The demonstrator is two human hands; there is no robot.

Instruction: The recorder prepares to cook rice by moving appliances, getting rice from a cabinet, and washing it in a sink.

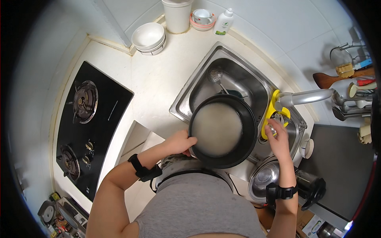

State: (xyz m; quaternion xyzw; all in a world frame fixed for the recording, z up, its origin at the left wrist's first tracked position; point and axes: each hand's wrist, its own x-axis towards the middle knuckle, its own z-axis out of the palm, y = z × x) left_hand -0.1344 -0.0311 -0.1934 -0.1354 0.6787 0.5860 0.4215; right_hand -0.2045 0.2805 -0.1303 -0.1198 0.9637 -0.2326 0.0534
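A round dark pot (252, 142) holding cloudy, whitish liquid is over the near edge of a steel double sink (195, 78). My left hand (180, 142) grips its left rim, thumb on top. My right hand (277, 135) is to the right of the pot, thumb and fingers around a small shiny fitting (271, 130) at the sink divider. A yellow plastic drain holder (269, 111) lies beside the fingers, below the metal faucet (309, 98). A skimmer (215, 76) rests in the larger basin; the pot hides part of that basin.
A black gas hob (110, 89) is at left. White bowls (148, 36), a lidded white container (177, 16) and a white bottle (223, 23) stand at the back. Metal basins (265, 175) and a black-lidded jug (312, 186) are near my right forearm. Utensils (342, 101) hang at right.
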